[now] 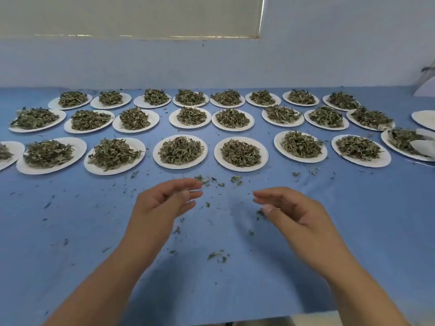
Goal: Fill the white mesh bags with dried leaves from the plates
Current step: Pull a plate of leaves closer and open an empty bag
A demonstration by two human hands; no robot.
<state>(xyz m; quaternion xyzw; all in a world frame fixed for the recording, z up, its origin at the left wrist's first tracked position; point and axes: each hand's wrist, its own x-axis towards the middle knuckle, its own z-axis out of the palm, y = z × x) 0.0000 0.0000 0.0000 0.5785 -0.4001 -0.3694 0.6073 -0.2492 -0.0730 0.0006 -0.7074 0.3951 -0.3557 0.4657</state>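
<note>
Two bare forearms reach forward from the bottom edge over a table covered in a blue cloth (70, 231). The left hand (164, 203) and the right hand (294, 212) hover side by side with a gap between them. Their palms are turned inward and their loosely curved fingers point toward each other. Both hands are relaxed and hold nothing.

Beyond the fingertips, and clear of them, stand round white paper plates (241, 168) in three rows that run the width of the table. Almost every plate carries a low heap of dried leaves (180, 149) — grey-green, curled and brittle-looking. The two middle plates of the nearest row lie straight ahead of the hands, near but not touched.

Leaf crumbs (215, 254) are scattered over the cloth around and between the hands; one small bit lies just beside the right thumb.

On the plate at the far right edge a pale sheet (421, 145) lies on the leaves — whether it is a mesh bag cannot be told.
</note>
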